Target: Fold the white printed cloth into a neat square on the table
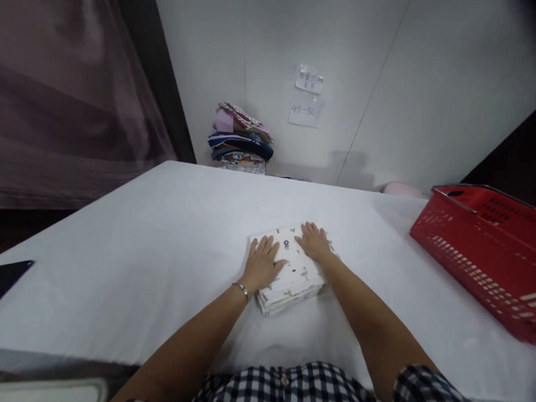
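Observation:
A folded white cloth [297,271] with small printed figures lies on the white-covered table in front of me, its layers showing at the near edge. Flat on its left side rests my left hand [264,263], fingers spread, with a bracelet at the wrist. My right hand [314,241] presses on the upper right part of the cloth, fingers stretched out. Neither hand grips anything; both palms touch the top layer.
At the right edge of the table [163,228] stands a red plastic basket [481,258]. Beyond the far edge, folded clothes [242,137] are stacked against the wall. Paper labels [304,112] hang there. A dark flat object [9,277] lies at the left.

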Demonstrator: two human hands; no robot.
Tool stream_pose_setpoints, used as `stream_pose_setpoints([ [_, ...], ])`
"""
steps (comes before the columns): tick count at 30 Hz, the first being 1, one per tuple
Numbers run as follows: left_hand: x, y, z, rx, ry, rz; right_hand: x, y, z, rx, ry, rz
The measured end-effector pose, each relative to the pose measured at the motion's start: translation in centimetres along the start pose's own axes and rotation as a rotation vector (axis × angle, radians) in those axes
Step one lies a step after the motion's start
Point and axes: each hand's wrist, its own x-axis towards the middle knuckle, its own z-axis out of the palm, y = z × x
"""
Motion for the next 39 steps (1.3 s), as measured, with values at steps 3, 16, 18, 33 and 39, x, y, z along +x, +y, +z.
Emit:
stream_pose_setpoints([
  [3, 0.0, 0.0, 0.2, -0.013, 0.015, 0.003, 0.2, 0.7, 1.2, 0.005, 0.003, 0.0],
  [16, 0.0, 0.1, 0.1, -0.099, -0.019, -0.014, -0.5, 3.9, 1.2, 0.213, 0.009, 0.103],
  [18, 0.0, 0.1, 0.1, -0.132, -0.004, -0.016, -0.4, 4.4, 0.8, 0.347, 0.015, 0.101],
  [33, 2.3, -5.4, -2.3, -0.61, -0.023, -0.655, -6.5, 11.1, -0.4, 0.651, -0.002, 0.439],
  [39, 4.0, -6.4, -4.0, -0.972, -0.178, -0.787, -7.0, 11.2, -0.7, 0.651, -0.048, 0.475],
])
